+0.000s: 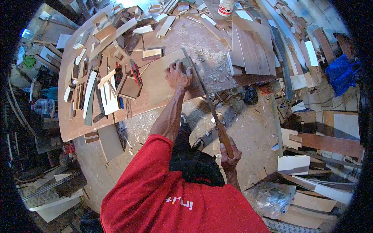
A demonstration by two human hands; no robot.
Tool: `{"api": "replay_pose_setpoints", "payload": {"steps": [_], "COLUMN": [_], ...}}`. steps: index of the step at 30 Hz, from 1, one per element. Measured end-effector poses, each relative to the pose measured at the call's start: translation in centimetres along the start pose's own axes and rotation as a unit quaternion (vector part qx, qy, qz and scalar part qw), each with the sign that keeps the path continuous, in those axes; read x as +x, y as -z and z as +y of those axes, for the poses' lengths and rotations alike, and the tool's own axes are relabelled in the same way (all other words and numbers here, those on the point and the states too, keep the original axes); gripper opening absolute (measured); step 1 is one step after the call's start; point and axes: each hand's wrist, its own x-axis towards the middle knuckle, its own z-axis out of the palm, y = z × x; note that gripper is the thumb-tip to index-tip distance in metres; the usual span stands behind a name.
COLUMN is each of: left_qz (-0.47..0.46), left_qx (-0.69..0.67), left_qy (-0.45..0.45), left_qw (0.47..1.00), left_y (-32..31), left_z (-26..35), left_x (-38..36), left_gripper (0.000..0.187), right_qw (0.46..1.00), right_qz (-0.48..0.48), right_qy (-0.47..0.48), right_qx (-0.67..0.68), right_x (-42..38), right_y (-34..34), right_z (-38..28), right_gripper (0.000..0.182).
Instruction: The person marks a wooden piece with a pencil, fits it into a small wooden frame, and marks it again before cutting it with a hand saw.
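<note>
Wood offcuts (pixel 101 33) are crowding the left and far parts of the workbench (pixel 77 128); stacked brown boards (pixel 252 48) are lying just right of the cut line, sawdust between. A white tub (pixel 225 7) is standing at the far edge. Left hand (pixel 178 74) is pressing flat, fingers spread, on the plywood sheet (pixel 155 87) at the bench's near edge. Right hand (pixel 230 153), fingers wrapped around the handle, is holding the saw (pixel 202 89), blade lying along the sheet's right edge. Open floor below the overhang; scrap boards (pixel 326 143) are cluttering the right.

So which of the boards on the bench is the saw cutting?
The pale board pinned flat under the left hand; the handsaw in the right hand runs along its edge.
</note>
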Motion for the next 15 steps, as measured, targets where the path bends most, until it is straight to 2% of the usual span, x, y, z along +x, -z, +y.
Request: {"api": "replay_pose_setpoints", "payload": {"steps": [3,6,10,14,15], "left_qz": [-0.014,0.01,-0.013,-0.038,-0.037], "left_qx": [0.001,-0.017,0.002,0.008,0.008], "left_qy": [0.005,-0.014,0.0,0.012,0.012], "left_qw": [1.0,1.0,1.0,0.999,0.999], "left_y": [0.1,0.4,0.7,1.3,1.4], "left_z": [-0.2,0.0,0.4,0.8,0.8], "left_x": [-0.1,-0.1,-0.2,-0.2,-0.2], "left_gripper": [0.061,0.063,0.066,0.068,0.068], "right_qw": [1.0,1.0,1.0,1.0,0.999], "right_qz": [0.006,0.001,-0.002,0.001,0.007], "right_qy": [0.01,0.007,0.002,0.004,0.042], "right_qx": [-0.004,-0.023,0.009,-0.016,-0.033], "right_x": [0.1,0.0,0.0,0.1,0.2], "right_y": [0.1,0.2,0.1,0.1,0.0], "right_z": [0.0,0.3,0.3,0.2,0.6], "right_gripper": [0.035,0.035,0.035,0.035,0.036]}}
